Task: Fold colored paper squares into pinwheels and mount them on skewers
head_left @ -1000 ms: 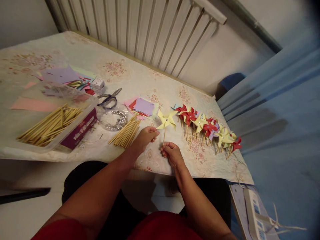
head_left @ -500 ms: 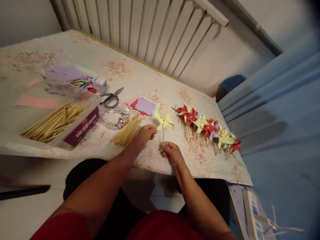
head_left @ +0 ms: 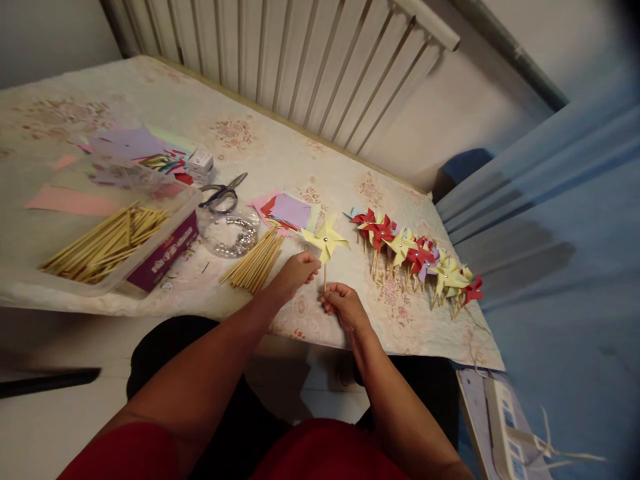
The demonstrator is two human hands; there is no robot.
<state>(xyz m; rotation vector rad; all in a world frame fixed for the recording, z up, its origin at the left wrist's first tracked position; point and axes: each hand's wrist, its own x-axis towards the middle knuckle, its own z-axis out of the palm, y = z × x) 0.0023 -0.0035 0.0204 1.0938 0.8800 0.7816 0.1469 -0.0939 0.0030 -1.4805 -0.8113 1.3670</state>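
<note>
My right hand (head_left: 343, 303) is closed round the lower end of a thin wooden stick and holds a yellow paper pinwheel (head_left: 325, 239) upright over the table. My left hand (head_left: 297, 270) sits just left of the stick, fingers curled and fingertips close to the pinwheel's blades; whether they touch the paper I cannot tell. A row of finished red, yellow and purple pinwheels (head_left: 417, 257) lies on the table to the right of the hands.
A loose bundle of wooden sticks (head_left: 255, 261) lies left of my left hand. Further left are a clear dish of shiny pins (head_left: 230, 235), scissors (head_left: 224, 193), coloured paper squares (head_left: 287, 212) and a plastic box of sticks (head_left: 107, 243). A radiator (head_left: 300, 67) stands behind the table.
The yellow pinwheel's blades have turned round on the stick. Both hands have stayed almost where they were.
</note>
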